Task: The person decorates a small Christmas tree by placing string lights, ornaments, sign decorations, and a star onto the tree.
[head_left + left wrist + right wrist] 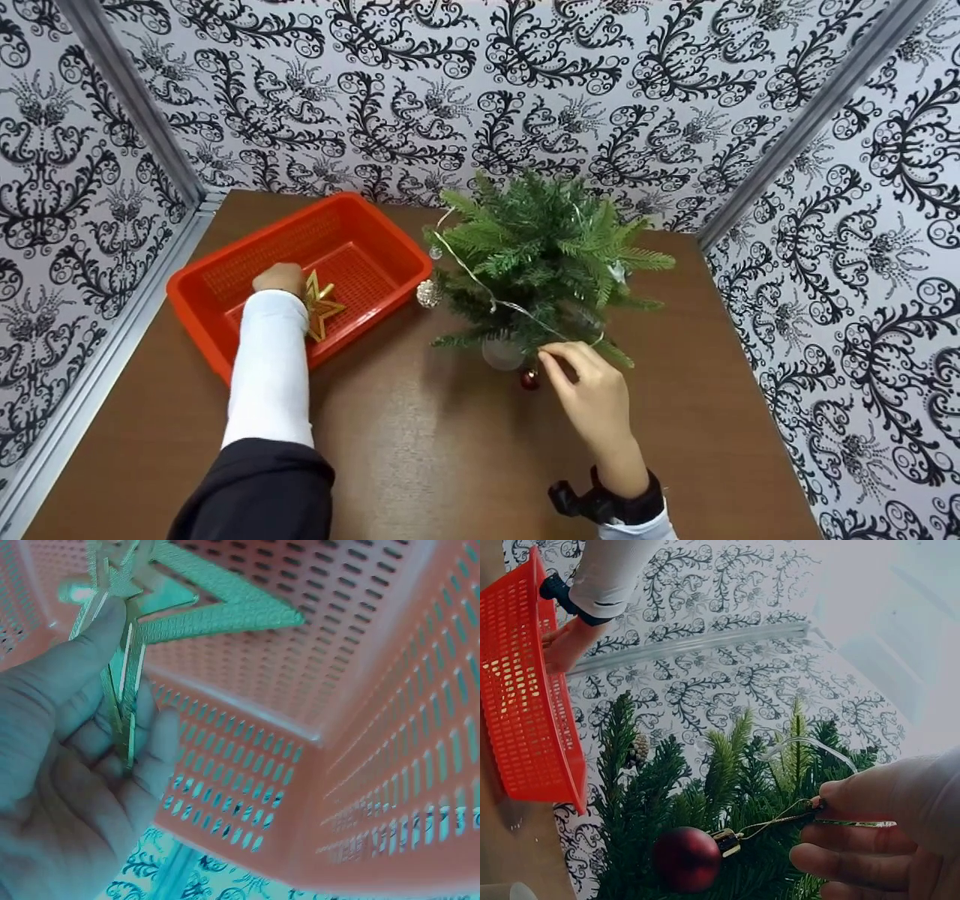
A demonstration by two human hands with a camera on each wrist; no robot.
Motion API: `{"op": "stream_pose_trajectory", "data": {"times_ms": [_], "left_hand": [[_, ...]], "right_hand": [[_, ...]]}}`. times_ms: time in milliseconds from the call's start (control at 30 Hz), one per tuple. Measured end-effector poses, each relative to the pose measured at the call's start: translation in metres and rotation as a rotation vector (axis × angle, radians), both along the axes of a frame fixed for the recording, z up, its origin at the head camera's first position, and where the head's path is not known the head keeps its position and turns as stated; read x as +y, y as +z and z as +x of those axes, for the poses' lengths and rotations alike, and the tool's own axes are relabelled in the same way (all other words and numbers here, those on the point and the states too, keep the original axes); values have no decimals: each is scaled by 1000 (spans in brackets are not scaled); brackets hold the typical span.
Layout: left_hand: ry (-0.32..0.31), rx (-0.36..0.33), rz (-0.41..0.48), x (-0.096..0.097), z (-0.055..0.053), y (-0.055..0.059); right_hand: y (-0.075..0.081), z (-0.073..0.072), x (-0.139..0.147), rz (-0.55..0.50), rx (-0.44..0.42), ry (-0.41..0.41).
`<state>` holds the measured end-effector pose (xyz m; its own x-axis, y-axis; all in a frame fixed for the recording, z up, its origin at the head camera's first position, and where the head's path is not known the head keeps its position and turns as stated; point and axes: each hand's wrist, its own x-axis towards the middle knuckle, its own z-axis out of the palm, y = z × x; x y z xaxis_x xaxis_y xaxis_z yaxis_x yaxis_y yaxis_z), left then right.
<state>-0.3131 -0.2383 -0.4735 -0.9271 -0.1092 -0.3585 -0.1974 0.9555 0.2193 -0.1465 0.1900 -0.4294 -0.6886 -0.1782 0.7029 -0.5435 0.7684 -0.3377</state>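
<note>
My left hand is down inside the red plastic basket, gripping a gold star tree topper. In the left wrist view the thumb lies over the star's middle, and the fingers curl round one of its points. At the front of a small green Christmas tree, my right hand pinches the gold string of a dark red bauble between thumb and finger. The bauble hangs by the lower branches.
On the tree's left hang a pale pinecone ornament and a small clear ball. A thin light wire is draped across the branches. Patterned panels close off the wooden table at the back and sides.
</note>
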Motion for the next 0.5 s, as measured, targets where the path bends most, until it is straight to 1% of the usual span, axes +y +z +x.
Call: {"op": "stream_pose_trajectory", "data": {"times_ms": [67,167,267,333,400,500], "left_hand": [[3,49,9,0,4,9],[-5,102,20,1,6,20],[1,144,37,1,3,28],[20,178,45,0,1,33],[54,216,49,-2,-1,39],[98,267,71,-5,-2,51]], "right_hand": [[0,-1,0,1,6,2],[-1,-1,1,0,12,5],[0,-1,1,6,15,1],[1,-2,1,9,16,-1],[2,-2,0,9,17,-1],[2,-2,-1,3,17,1]]}}
